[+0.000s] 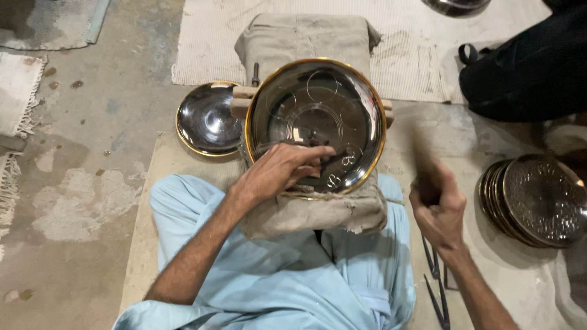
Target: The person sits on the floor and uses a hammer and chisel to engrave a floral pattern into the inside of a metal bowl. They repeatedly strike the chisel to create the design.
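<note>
Hands: left [282, 169] pinches punch [335, 159] on plate [315, 122], right [435, 205] fisted on blurred tool beside it.

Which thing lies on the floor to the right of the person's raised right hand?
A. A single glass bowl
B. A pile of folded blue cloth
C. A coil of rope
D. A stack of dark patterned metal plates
D: a stack of dark patterned metal plates leans on the floor just right of the right hand, while the left hand rests on the large gold-rimmed plate.

clothing: pale blue loose garment over the lap | forearms: bare, no sleeves | wrists: bare
</note>
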